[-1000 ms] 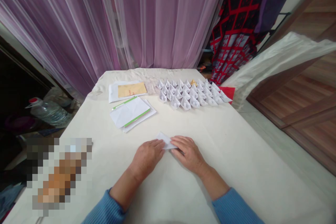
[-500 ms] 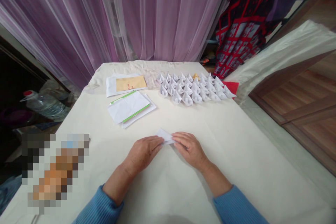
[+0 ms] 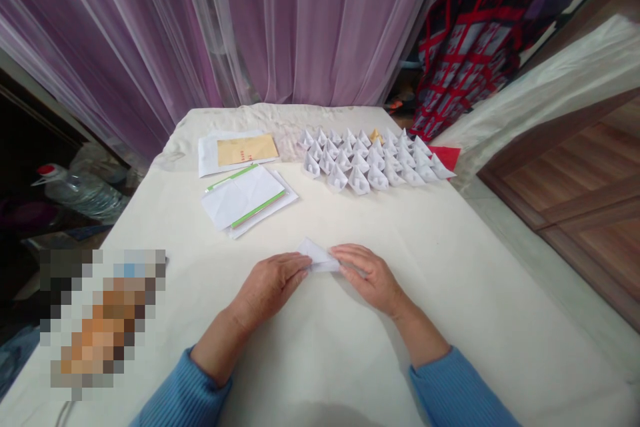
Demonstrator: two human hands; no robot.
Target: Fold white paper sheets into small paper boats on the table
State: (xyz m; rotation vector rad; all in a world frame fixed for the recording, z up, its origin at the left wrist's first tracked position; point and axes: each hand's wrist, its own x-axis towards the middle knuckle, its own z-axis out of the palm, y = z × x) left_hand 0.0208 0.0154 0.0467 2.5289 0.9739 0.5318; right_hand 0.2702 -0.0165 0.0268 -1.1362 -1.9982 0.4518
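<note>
A small folded white sheet of paper (image 3: 320, 259), roughly triangular with a strip along its near edge, lies at the middle of the table between my hands. My left hand (image 3: 275, 280) has its fingers closed on the paper's left end. At the right end, my right hand (image 3: 367, 273) grips the paper between thumb and fingers. Farther back stand several rows of folded white paper boats (image 3: 360, 160), one of them a yellow boat (image 3: 376, 136).
A stack of white paper with green strips (image 3: 245, 193) lies left of centre, behind it a brown envelope (image 3: 247, 149) on white sheets. A pixelated patch (image 3: 107, 313) covers something at the left. Beyond the table edge stands a plastic bottle (image 3: 80, 193); purple curtains (image 3: 300, 27) hang behind.
My right hand has shifted slightly right along the paper, and more of the folded sheet shows between the hands. The whole view has tilted a little.
</note>
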